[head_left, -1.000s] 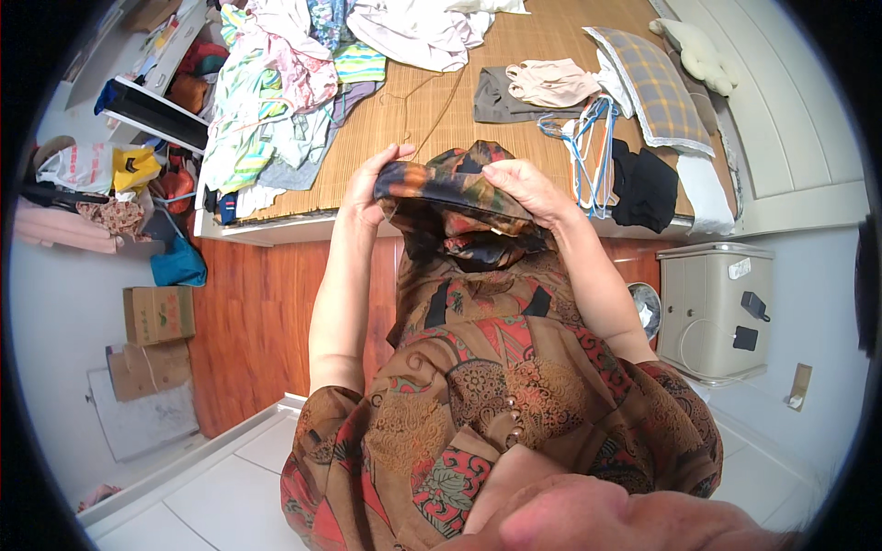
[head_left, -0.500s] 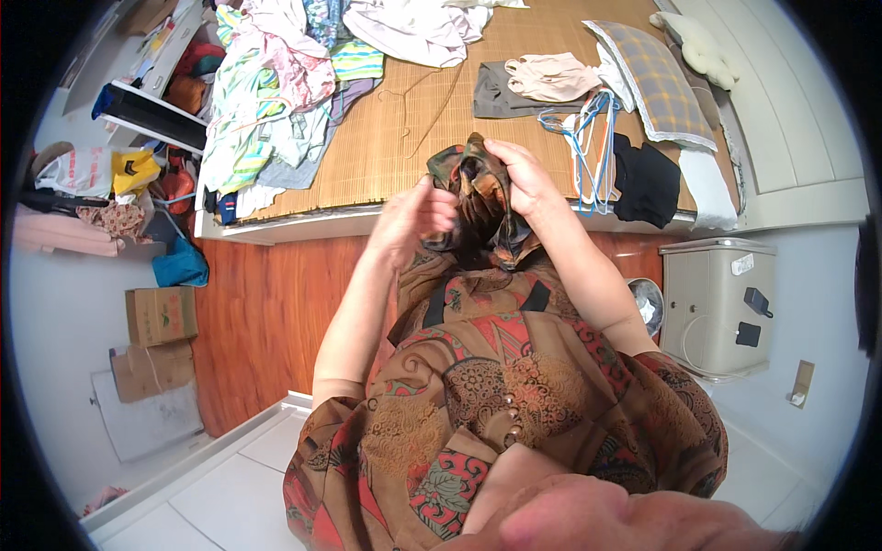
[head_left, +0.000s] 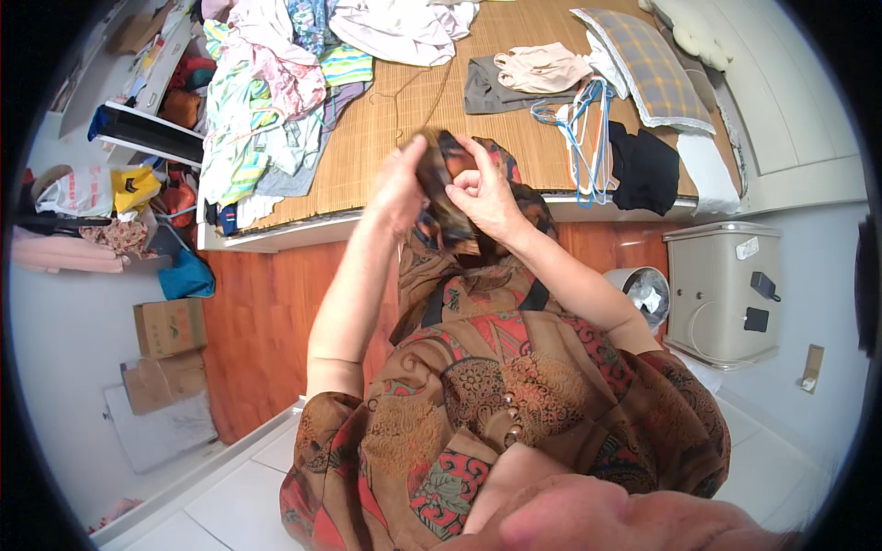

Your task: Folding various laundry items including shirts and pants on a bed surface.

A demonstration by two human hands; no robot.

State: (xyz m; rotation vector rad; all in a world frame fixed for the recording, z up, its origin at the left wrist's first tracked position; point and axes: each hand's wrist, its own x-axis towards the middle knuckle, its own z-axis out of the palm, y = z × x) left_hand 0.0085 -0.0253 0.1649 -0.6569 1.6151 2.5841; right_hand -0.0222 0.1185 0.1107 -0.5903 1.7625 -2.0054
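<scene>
In front of me, at the bed's near edge, I hold up a dark garment (head_left: 443, 176) patterned in brown, black and red; its exact kind cannot be made out, as it is bunched and partly smeared by motion. My left hand (head_left: 399, 191) grips its left edge with the fingers mostly behind the cloth. On the other side my right hand (head_left: 489, 200) pinches the fabric, thumb and fingers bent together. Loose folds hang to the right of that hand and down toward my lap. Just beyond lies a thin wire hanger (head_left: 399, 107) on the woven bed mat (head_left: 372, 161).
A heap of clothes (head_left: 262, 119) covers the bed's left side. Folded clothes (head_left: 542, 72), blue and white hangers (head_left: 588, 138), a black garment (head_left: 645, 170) and a plaid pillow (head_left: 648, 69) lie right. A bin (head_left: 643, 298) and beige cabinet (head_left: 721, 292) stand at the right.
Both hands have shifted slightly left with the garment. Its cloth has been turned and spread, with folds now hanging right of my right hand. My right fingers have curled into a pinch.
</scene>
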